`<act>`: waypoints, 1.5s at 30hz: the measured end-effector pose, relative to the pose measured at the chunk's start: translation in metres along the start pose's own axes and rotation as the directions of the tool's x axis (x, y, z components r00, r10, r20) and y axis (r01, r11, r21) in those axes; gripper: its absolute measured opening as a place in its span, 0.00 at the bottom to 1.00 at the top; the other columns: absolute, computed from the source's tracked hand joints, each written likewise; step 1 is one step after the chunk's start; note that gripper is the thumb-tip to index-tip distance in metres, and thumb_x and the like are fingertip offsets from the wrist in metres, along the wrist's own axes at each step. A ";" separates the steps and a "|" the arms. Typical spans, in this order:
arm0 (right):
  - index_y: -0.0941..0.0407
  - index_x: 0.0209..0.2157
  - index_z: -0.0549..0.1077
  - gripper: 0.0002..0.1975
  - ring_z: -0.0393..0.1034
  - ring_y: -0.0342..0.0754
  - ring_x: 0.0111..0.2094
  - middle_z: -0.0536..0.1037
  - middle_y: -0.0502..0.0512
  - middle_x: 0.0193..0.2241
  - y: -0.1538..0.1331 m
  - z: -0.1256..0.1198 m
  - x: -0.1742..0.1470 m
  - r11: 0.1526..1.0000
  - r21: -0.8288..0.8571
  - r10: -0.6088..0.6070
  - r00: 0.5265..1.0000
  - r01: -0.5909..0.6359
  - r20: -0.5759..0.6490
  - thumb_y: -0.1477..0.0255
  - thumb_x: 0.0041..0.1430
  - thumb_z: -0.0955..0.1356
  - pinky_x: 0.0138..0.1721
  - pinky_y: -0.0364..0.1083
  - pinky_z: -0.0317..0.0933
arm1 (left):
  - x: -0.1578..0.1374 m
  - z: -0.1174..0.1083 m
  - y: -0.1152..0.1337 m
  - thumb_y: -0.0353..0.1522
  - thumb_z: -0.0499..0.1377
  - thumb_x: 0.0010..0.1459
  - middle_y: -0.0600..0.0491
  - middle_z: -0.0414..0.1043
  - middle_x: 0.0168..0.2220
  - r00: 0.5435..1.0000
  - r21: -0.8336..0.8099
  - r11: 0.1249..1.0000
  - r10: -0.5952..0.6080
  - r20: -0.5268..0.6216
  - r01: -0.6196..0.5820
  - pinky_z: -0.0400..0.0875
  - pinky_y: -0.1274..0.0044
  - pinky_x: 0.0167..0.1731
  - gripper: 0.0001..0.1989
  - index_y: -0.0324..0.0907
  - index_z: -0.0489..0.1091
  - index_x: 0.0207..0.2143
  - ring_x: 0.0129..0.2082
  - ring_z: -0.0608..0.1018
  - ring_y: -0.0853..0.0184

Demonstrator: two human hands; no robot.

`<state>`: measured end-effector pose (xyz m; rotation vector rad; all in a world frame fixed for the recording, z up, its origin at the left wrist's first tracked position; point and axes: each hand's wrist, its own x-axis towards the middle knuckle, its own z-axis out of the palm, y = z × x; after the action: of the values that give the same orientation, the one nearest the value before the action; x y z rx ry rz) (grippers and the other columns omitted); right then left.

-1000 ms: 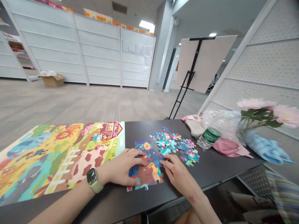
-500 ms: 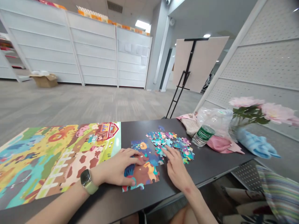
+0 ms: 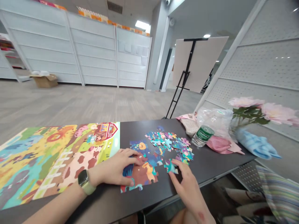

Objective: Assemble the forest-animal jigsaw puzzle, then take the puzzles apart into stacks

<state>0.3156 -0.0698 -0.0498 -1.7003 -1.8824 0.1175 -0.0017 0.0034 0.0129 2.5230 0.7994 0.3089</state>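
- The dark table (image 3: pixel 211 161) carries everything in reach.
- The partly joined puzzle (image 3: pixel 142 174) lies between its far and near edges, closer to the near one.
- The left hand (image 3: pixel 119 166) lies over the puzzle's left side, fingers apart and resting on it, thumb low near its bottom edge.
- A smartwatch (image 3: pixel 83 178) with a pale green strap sits on the left wrist.
- The right hand (image 3: pixel 187 179) pinches a teal puzzle piece (image 3: pixel 171 168) between thumb and forefinger, just right of the joined part and apart from it; whether the piece touches the table cannot be told.
- Loose pieces (image 3: pixel 167 142) make a heap beyond the right hand, toward the far edge, some overlapping.
- A bright farm-animal picture (image 3: pixel 81 161) covers the table's left part, reaching to the far edge.
- Toward the table's right edge stands a clear bottle (image 3: pixel 203 134) with a green label, in front of a clear plastic bag (image 3: pixel 216 119).
- Pink cloth (image 3: pixel 219 144) lies beside the bottle; blue cloth (image 3: pixel 257 144) lies by the right corner, below pink flowers (image 3: pixel 247 102).
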 end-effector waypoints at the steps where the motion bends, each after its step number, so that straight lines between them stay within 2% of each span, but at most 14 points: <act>1: 0.53 0.54 0.70 0.19 0.66 0.56 0.59 0.73 0.61 0.55 0.000 -0.001 0.000 1.000 0.012 0.016 1.000 -0.016 -0.007 0.65 0.62 0.64 0.59 0.58 0.61 | 0.000 0.000 0.000 0.43 0.70 0.50 0.52 0.61 0.62 1.000 -0.002 1.000 0.001 0.002 -0.001 0.60 0.61 0.58 0.29 0.54 0.69 0.55 0.60 0.66 0.49; 4: 0.54 0.57 0.67 0.24 0.64 0.57 0.60 0.71 0.61 0.58 -0.002 -0.004 0.001 0.999 0.027 0.043 0.999 -0.044 0.023 0.68 0.59 0.64 0.61 0.59 0.59 | 0.000 0.000 0.000 0.44 0.69 0.50 0.51 0.61 0.63 1.000 -0.002 1.000 -0.001 0.000 0.001 0.61 0.61 0.58 0.29 0.54 0.69 0.54 0.61 0.65 0.48; 7: 0.53 0.56 0.68 0.25 0.65 0.55 0.59 0.72 0.60 0.56 -0.006 -0.008 0.001 0.997 0.051 0.063 0.996 -0.066 0.069 0.73 0.55 0.63 0.60 0.57 0.60 | 0.000 0.000 0.000 0.45 0.69 0.50 0.51 0.61 0.63 1.000 0.003 1.000 -0.005 0.003 0.005 0.61 0.61 0.58 0.29 0.54 0.69 0.54 0.61 0.65 0.48; 12: 0.51 0.50 0.72 0.23 0.69 0.55 0.56 0.75 0.57 0.51 -0.010 -0.016 0.004 0.991 0.079 0.096 0.991 -0.104 0.095 0.73 0.51 0.63 0.57 0.56 0.63 | 0.000 0.000 0.000 0.45 0.69 0.50 0.51 0.61 0.63 1.000 0.007 1.000 0.003 0.007 -0.003 0.60 0.61 0.58 0.30 0.54 0.69 0.55 0.61 0.66 0.49; 17: 0.52 0.48 0.74 0.20 0.70 0.56 0.54 0.76 0.58 0.49 -0.012 -0.020 0.004 0.994 0.102 0.041 0.995 -0.050 0.091 0.71 0.50 0.67 0.56 0.55 0.64 | 0.000 0.000 0.001 0.46 0.69 0.50 0.50 0.62 0.63 1.000 0.005 1.000 0.007 0.001 -0.007 0.61 0.61 0.58 0.29 0.53 0.69 0.55 0.61 0.66 0.49; 21: 0.51 0.48 0.74 0.18 0.70 0.55 0.53 0.75 0.57 0.49 -0.010 -0.016 0.000 0.995 0.096 -0.017 0.999 0.013 0.043 0.69 0.54 0.68 0.54 0.53 0.66 | -0.001 -0.001 0.003 0.46 0.68 0.51 0.50 0.62 0.62 1.000 0.001 1.000 0.003 -0.001 -0.003 0.61 0.61 0.58 0.28 0.53 0.70 0.54 0.60 0.66 0.48; 27: 0.50 0.48 0.77 0.17 0.72 0.56 0.51 0.74 0.59 0.50 0.000 0.004 -0.002 0.999 0.041 -0.020 0.988 0.027 -0.151 0.62 0.58 0.69 0.49 0.52 0.71 | -0.002 0.002 0.001 0.45 0.69 0.49 0.51 0.62 0.62 1.000 0.001 1.000 0.006 -0.015 -0.006 0.60 0.61 0.59 0.29 0.53 0.70 0.53 0.60 0.66 0.49; 31: 0.51 0.47 0.78 0.16 0.74 0.56 0.49 0.76 0.59 0.49 0.002 0.011 0.000 0.999 0.010 -0.037 0.977 0.040 -0.212 0.61 0.58 0.70 0.45 0.51 0.73 | -0.003 0.002 0.002 0.45 0.70 0.48 0.50 0.63 0.61 1.000 0.015 1.000 0.006 -0.024 -0.006 0.60 0.61 0.58 0.29 0.53 0.70 0.53 0.60 0.66 0.49; 38: 0.52 0.44 0.79 0.15 0.76 0.56 0.46 0.78 0.59 0.46 0.001 0.012 0.002 0.999 -0.030 -0.046 0.950 0.039 -0.310 0.59 0.60 0.68 0.49 0.54 0.70 | -0.004 0.000 0.002 0.44 0.70 0.47 0.51 0.63 0.61 1.000 0.023 1.000 0.005 -0.021 -0.005 0.61 0.61 0.58 0.30 0.53 0.70 0.53 0.60 0.67 0.49; 41: 0.53 0.43 0.80 0.15 0.75 0.56 0.47 0.78 0.60 0.46 -0.002 0.014 0.004 0.998 -0.043 -0.054 0.958 0.043 -0.280 0.59 0.60 0.69 0.50 0.55 0.69 | -0.004 0.000 0.002 0.43 0.70 0.47 0.51 0.62 0.62 1.000 0.032 0.999 0.002 -0.017 -0.002 0.61 0.61 0.59 0.31 0.53 0.69 0.55 0.60 0.66 0.48; 45: 0.50 0.38 0.81 0.10 0.72 0.57 0.49 0.78 0.58 0.44 -0.012 0.011 0.005 0.996 -0.062 -0.065 0.986 0.056 -0.154 0.62 0.61 0.69 0.51 0.57 0.67 | -0.003 0.000 0.003 0.42 0.70 0.47 0.51 0.62 0.62 1.000 0.029 1.000 -0.006 -0.014 0.006 0.61 0.60 0.59 0.31 0.52 0.70 0.54 0.60 0.66 0.48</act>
<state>0.2996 -0.0637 -0.0520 -1.6387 -1.8345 -0.0924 -0.0031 -0.0001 0.0144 2.5477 0.8222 0.3151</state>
